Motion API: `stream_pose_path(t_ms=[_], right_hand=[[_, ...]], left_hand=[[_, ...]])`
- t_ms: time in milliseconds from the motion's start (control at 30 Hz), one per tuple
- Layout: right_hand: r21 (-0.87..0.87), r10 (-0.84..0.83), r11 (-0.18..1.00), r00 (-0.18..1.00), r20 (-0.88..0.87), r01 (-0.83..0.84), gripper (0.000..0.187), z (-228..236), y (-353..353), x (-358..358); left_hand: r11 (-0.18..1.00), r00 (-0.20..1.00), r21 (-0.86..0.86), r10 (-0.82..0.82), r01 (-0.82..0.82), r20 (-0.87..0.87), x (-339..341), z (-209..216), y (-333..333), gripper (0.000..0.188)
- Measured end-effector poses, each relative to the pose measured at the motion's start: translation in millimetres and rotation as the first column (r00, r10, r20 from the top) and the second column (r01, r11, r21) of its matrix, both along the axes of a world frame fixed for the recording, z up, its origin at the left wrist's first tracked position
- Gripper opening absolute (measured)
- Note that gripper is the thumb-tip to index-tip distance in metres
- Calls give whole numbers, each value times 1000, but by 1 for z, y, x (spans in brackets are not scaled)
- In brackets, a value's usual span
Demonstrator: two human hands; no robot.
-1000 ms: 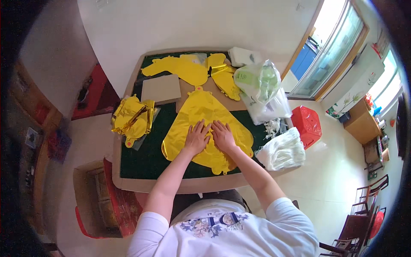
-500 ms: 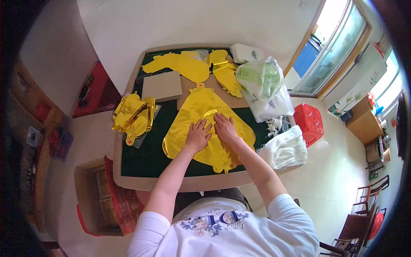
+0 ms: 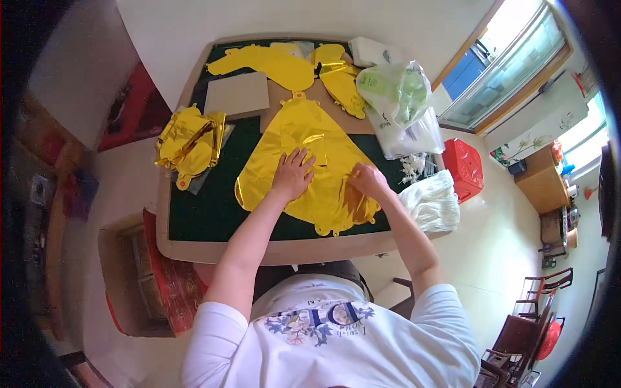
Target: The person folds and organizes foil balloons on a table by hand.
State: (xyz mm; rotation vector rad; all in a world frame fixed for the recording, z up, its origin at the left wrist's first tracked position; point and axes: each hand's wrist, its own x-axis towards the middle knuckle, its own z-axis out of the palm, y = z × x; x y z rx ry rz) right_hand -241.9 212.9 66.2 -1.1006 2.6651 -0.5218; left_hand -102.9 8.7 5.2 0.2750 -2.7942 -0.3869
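A flat gold foil balloon (image 3: 304, 136), broad at the near end and narrow at the far end, lies on the table before me. My left hand (image 3: 294, 176) rests on its middle, palm down with the fingers spread and open. At the balloon's right side my right hand (image 3: 369, 181) is closed, its curled fingers pinching the foil. Creases and a brownish reflection run down the foil beneath that hand. Small tabs stick out along the near edge.
More flat gold balloons (image 3: 278, 66) lie at the back, beside a grey-beige board (image 3: 237, 94). Folded gold foil (image 3: 189, 143) sits at the left edge. Plastic bags (image 3: 401, 103), white string (image 3: 430, 202) and a red stool (image 3: 462, 169) are on the right. A cardboard box (image 3: 126, 278) stands lower left.
My right hand has gone from lying flat near the middle to pinching the foil at the right. The left hand stays on the balloon, fingers spread. The whole view has shifted slightly.
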Motion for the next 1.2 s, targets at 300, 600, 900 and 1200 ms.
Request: stream_pose_path(t_ms=[300,600,900,1200], right_hand=[[100,-28,995,994,103,17,22,8,37,2],[-390,165,920,932,322,-29,13,-29,38,32],[-430,281,862,959,-36,-268,28,-23,28,76],[-364,0,928,974,-227,-85,31,-35,39,94]], left_hand=[[1000,995,-2,-8,9,95,-5,2,1,46],[999,997,-49,-12,15,72,-9,3,3,46],[998,994,-57,-20,26,108,-5,11,1,46],[999,994,2,-42,42,97,-7,9,-5,44]])
